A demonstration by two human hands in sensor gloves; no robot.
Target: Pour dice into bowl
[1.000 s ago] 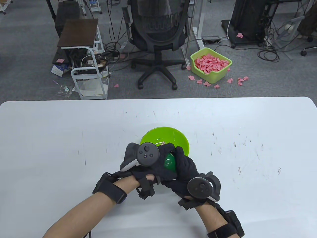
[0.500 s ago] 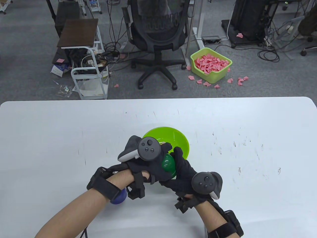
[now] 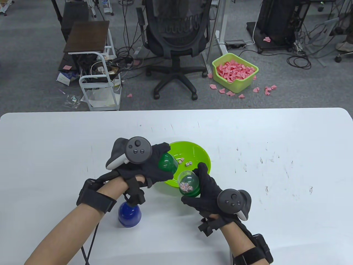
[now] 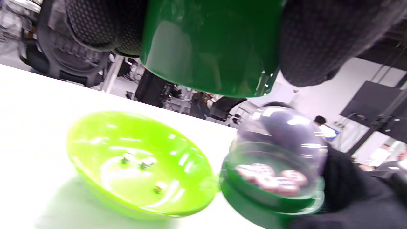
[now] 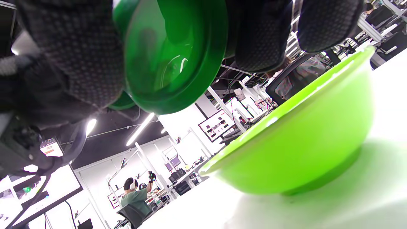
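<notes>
Three dice (image 3: pixel 185 162) already in bowl (image 3: pixel 202 154); left hand (image 3: pixel 143 165) gripping green cover (image 3: pixel 167 163), right hand (image 3: pixel 205 187) gripping domed dice cup (image 3: pixel 188 185) — dome still to remove, then tip over bowl.

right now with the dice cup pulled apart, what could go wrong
The right hand holds the dice base at the bowl's near rim, a clear dome over the dice; tipped carelessly, dice could land on the table. The left hand holds the green cover over the bowl, possibly blocking the pour.
</notes>
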